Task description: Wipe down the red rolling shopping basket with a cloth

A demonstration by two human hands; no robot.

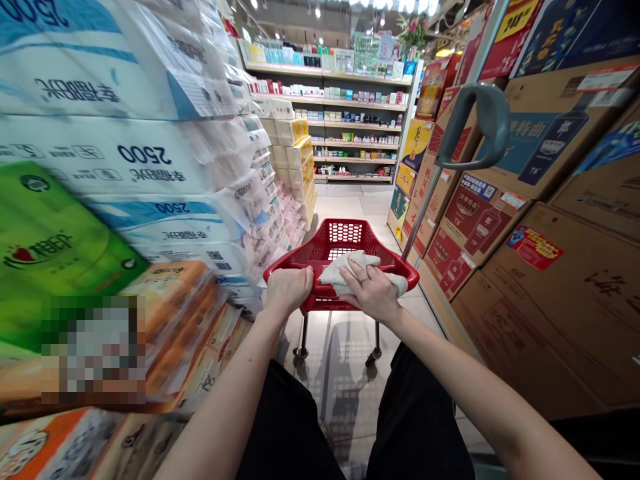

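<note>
Your forearms are coming in from 7 and 5 o'clock, elbows low, converging ahead at 12. Your left hand is gripping the handle bar of a red cart, knuckles up. Your right hand, at 3 o'clock from it, is lying palm-down over a pale cloth, fingers slightly spread, ring showing; cannot tell whether it is clasping the bar beneath. Cloth is bunching over the bar, at 12 o'clock from you. Pale floor tiles are running under the cart and onward. Wrapped paper packs are towering from 9 to 11; cardboard cartons are stacking up from 1 to 3, a grey looped handle standing before them. Stocked shelves are closing off the aisle at 12.
</note>
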